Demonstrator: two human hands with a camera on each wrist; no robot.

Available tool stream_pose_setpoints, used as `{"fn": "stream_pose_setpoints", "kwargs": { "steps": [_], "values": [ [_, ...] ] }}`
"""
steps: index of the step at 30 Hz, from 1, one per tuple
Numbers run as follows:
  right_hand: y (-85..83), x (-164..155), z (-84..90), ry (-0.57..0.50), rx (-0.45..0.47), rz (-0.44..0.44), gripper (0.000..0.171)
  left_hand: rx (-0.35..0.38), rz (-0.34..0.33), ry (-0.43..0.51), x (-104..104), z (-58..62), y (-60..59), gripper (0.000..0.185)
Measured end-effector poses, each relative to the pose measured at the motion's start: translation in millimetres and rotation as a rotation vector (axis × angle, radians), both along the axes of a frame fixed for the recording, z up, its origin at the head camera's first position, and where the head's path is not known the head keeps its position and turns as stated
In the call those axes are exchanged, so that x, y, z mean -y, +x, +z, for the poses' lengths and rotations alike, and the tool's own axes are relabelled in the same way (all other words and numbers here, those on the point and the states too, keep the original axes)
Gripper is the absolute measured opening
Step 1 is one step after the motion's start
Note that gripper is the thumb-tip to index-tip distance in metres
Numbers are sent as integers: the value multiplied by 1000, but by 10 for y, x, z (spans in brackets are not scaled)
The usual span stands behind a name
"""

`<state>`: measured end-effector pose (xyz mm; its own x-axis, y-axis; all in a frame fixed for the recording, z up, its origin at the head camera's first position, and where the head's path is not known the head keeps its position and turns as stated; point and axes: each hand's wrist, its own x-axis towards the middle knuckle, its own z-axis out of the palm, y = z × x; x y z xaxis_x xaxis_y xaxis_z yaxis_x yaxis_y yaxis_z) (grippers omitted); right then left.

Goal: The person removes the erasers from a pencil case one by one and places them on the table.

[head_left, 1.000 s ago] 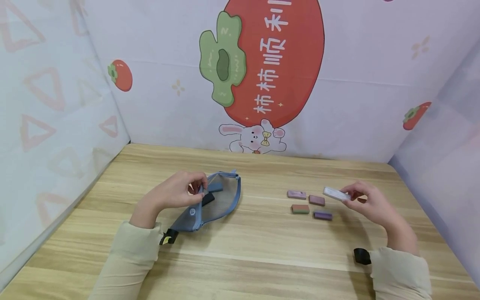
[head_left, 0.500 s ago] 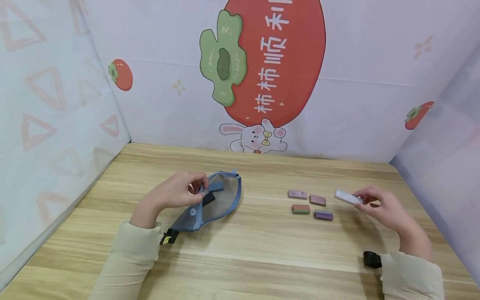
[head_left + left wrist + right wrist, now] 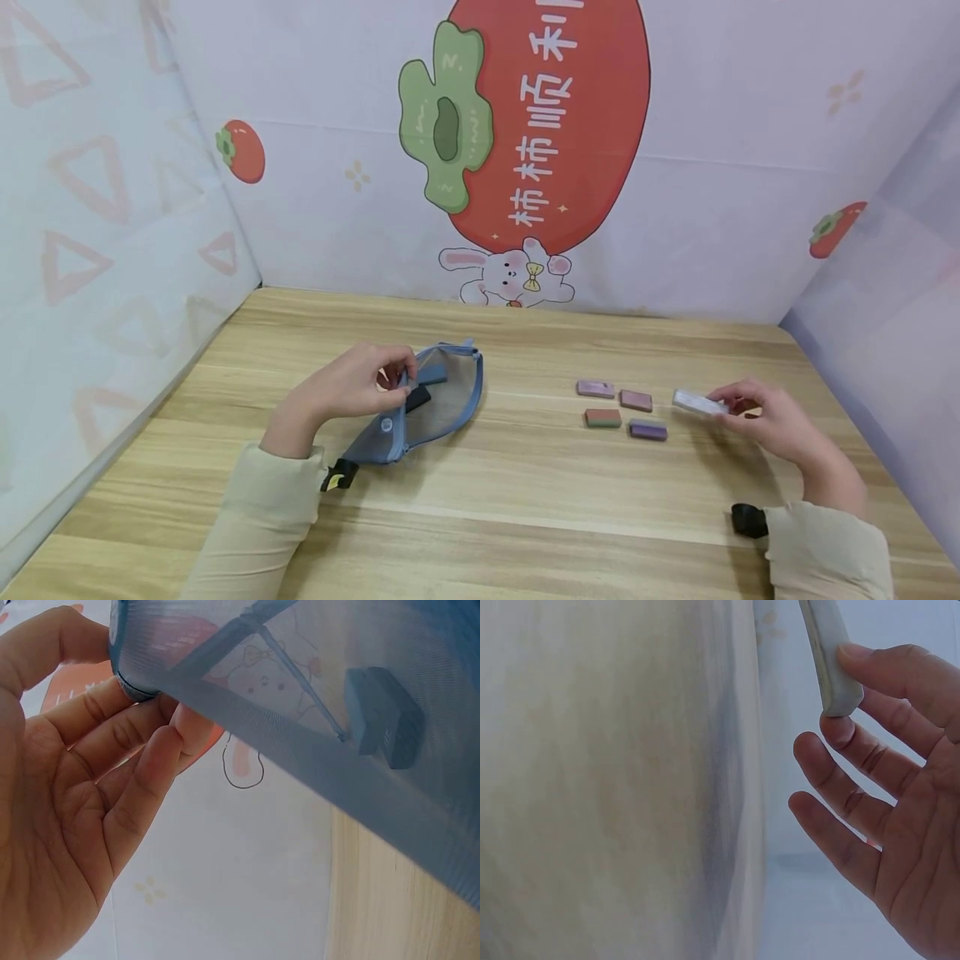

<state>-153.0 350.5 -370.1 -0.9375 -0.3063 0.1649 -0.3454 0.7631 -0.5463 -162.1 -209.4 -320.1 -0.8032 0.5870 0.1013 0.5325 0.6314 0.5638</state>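
Note:
My left hand (image 3: 348, 385) pinches the near-left rim of a blue mesh zip pouch (image 3: 475, 400), whose mouth gapes toward the right. A blue block (image 3: 432, 373) and a black block (image 3: 417, 398) lie inside; in the left wrist view, two dark blocks (image 3: 382, 716) show through the mesh. Over on the right, my right hand (image 3: 768, 421) holds a white rectangular block (image 3: 693, 402) by one end, raised above the table. The right wrist view shows the thumb and fingertips pinching the white block (image 3: 834, 664), with the other fingers loosely spread.
Several small blocks lie grouped left of my right hand: a lilac one (image 3: 596, 388), a pink one (image 3: 636, 401), a red-and-green one (image 3: 603, 418) and a purple one (image 3: 648, 429). Printed cloth walls (image 3: 720, 225) enclose the wooden table (image 3: 525, 525) behind and at both sides.
My right hand has moved rightward and slightly nearer with the white block, mostly in the first half second. The left hand and the pouch have stayed in place.

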Motion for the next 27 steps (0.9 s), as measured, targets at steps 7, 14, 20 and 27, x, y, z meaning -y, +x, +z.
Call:
{"fn": "stream_pose_setpoints", "kwargs": {
  "steps": [7, 14, 20, 27],
  "values": [
    [-50, 2, -55, 34, 57, 9, 20, -6, -3, 7, -4, -11, 7, 11],
    [-74, 36, -46, 67, 74, 21, 20, -9, -10, 5, 4, -16, -5, 12],
    [-101, 62, -20, 121, 105, 52, 19, -3, -7, 1, 6, -4, -2, 11],
    [-132, 104, -12, 163, 141, 89, 19, 0, 0, -4, 5, 9, 9, 12]
  ]
}}
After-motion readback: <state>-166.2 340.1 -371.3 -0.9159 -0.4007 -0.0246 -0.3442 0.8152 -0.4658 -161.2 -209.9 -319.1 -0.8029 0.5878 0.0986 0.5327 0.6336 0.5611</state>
